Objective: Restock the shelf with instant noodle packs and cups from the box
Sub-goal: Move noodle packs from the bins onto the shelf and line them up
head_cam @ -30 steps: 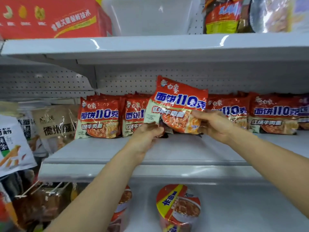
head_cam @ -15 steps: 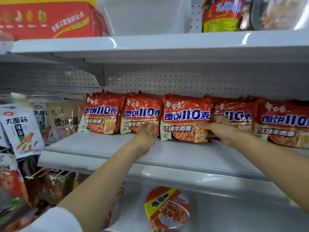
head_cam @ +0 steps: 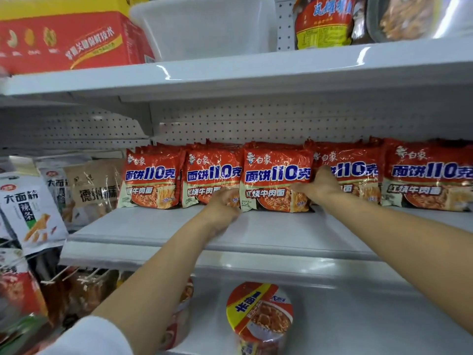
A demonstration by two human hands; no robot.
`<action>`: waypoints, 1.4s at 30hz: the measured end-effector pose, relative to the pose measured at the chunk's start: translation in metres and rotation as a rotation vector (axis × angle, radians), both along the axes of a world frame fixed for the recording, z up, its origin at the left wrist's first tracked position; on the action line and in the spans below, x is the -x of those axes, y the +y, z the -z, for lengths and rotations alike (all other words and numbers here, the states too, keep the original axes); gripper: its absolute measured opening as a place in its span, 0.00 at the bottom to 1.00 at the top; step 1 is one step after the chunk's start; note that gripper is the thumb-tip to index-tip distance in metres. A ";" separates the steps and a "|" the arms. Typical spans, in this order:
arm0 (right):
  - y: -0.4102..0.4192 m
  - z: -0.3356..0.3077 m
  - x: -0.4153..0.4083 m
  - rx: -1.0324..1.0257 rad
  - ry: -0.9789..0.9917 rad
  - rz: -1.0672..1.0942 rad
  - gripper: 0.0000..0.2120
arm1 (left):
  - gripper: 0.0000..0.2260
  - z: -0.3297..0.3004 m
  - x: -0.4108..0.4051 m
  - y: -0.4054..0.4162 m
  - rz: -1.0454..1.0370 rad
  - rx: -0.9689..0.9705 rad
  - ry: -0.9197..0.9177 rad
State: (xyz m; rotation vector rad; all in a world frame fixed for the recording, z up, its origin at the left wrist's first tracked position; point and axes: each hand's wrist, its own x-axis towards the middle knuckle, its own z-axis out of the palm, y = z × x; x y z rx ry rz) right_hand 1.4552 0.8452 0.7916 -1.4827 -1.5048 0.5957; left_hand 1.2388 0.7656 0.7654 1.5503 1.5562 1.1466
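A row of red instant noodle packs stands upright along the back of the white middle shelf (head_cam: pixel 158 229). The middle pack (head_cam: pixel 273 175) stands in line with its neighbours. My left hand (head_cam: pixel 224 203) grips its lower left corner. My right hand (head_cam: pixel 317 187) holds its right edge, thumb on the front of the pack. Neighbouring packs stand at the left (head_cam: pixel 151 178) and at the right (head_cam: pixel 427 175). On the shelf below stands a noodle cup (head_cam: pixel 259 313) with a red and yellow lid; a second cup (head_cam: pixel 183 311) is partly hidden by my left forearm.
The top shelf carries a red carton (head_cam: pixel 66 39), a white plastic bin (head_cam: pixel 204 26) and snack bags (head_cam: pixel 322 21). Hanging snack bags (head_cam: pixel 28 208) fill the rack at the left. The front half of the middle shelf is bare white metal.
The pack was held tilted in the air in front of the row a second ago. It now stands upright in the row, with both hands still on it. The view has moved closer.
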 end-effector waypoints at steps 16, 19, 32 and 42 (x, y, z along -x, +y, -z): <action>-0.133 0.027 -0.028 -0.387 -0.204 0.093 0.09 | 0.09 0.002 -0.037 -0.082 0.031 -0.126 -0.728; -0.158 0.047 -0.042 -0.485 -0.248 0.126 0.07 | 0.09 0.023 -0.059 -0.099 0.111 -0.096 -0.735; -0.250 0.175 -0.169 -0.208 -0.448 0.152 0.07 | 0.07 0.133 -0.181 -0.145 0.405 0.336 -0.682; -0.295 0.265 -0.303 0.204 -0.437 0.105 0.06 | 0.07 0.238 -0.291 -0.162 0.297 0.651 -0.653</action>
